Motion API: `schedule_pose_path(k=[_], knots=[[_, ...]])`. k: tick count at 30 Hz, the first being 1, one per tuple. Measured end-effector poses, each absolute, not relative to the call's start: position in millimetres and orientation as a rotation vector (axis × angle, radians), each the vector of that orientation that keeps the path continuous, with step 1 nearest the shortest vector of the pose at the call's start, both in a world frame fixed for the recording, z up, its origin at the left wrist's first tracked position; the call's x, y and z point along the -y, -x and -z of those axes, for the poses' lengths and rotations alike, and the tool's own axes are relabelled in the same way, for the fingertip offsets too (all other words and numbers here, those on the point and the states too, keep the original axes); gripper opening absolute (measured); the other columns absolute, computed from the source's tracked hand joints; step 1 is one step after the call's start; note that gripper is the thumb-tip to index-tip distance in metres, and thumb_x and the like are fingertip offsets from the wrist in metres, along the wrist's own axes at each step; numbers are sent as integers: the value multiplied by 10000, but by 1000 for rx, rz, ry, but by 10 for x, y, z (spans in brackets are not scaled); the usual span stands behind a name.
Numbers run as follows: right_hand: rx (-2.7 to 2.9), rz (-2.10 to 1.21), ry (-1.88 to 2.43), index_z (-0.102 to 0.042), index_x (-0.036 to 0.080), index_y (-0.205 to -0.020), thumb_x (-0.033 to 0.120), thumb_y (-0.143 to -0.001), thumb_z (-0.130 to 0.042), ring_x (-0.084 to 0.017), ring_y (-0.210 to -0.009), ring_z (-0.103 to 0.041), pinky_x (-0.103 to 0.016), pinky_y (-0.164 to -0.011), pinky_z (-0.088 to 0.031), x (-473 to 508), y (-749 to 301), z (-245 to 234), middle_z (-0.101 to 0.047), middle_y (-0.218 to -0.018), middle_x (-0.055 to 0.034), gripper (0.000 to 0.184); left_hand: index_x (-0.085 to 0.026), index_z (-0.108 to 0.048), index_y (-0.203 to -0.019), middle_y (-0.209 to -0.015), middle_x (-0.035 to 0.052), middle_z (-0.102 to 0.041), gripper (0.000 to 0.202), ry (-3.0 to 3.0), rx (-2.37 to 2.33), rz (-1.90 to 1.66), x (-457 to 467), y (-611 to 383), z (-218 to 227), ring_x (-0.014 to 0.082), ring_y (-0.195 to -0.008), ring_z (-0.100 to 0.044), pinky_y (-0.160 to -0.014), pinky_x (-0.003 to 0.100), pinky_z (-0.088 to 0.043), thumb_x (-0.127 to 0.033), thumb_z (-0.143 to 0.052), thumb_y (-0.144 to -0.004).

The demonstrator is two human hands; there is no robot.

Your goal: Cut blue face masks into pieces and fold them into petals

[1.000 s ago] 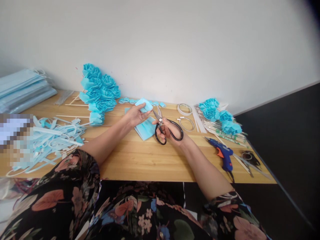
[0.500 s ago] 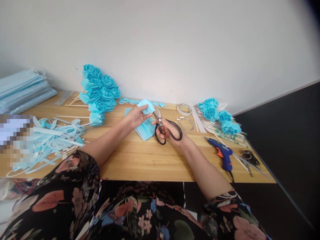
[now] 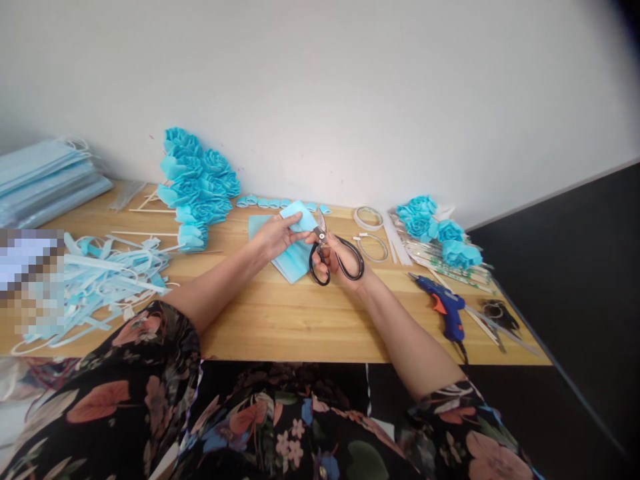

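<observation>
A folded piece of light blue mask fabric (image 3: 299,215) is pinched between the fingers and thumb of my left hand (image 3: 274,237), above the table. My right hand (image 3: 336,259) is closed round the black-handled scissors (image 3: 321,236), whose blades are parted and point up at the fabric's right corner. Whether the blades touch the fabric I cannot tell. Beneath my hands, more blue fabric sheets (image 3: 291,264) lie on the wooden table (image 3: 300,327). Behind them runs a row of small rolled blue pieces (image 3: 267,203) along the wall.
Blue fabric flowers on sticks (image 3: 197,180) stand at the back left, cut strips and ear loops (image 3: 115,273) in front. Stacked masks (image 3: 45,177) lie far left. On the right are tape rolls (image 3: 369,219), more blue flowers (image 3: 425,223) and a blue glue gun (image 3: 447,310).
My left hand and the fabric have shifted slightly right, closer to the scissors. The scissors have turned a little, with their blades now pointing more upward.
</observation>
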State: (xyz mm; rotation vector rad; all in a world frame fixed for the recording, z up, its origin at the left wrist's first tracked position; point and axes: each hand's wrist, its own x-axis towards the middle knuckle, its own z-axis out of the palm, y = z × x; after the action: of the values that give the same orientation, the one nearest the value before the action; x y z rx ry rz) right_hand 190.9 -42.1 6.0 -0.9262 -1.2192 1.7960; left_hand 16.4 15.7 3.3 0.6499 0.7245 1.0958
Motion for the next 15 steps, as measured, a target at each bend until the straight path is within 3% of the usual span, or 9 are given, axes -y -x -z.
schedule_pose_path(k=[15], knots=[[1150,-1760,932,-608,197,-1020,702,-799,-626,-67,-437,-383,-207,-395,-382,478,-1846,-112,-471,-603,65,552,-74,-667,-874,-782,60,-733,84,-667,-687,-1124,-149,-153,-73,118,-635,-704,-647,214,-608,-120,-615,-921]])
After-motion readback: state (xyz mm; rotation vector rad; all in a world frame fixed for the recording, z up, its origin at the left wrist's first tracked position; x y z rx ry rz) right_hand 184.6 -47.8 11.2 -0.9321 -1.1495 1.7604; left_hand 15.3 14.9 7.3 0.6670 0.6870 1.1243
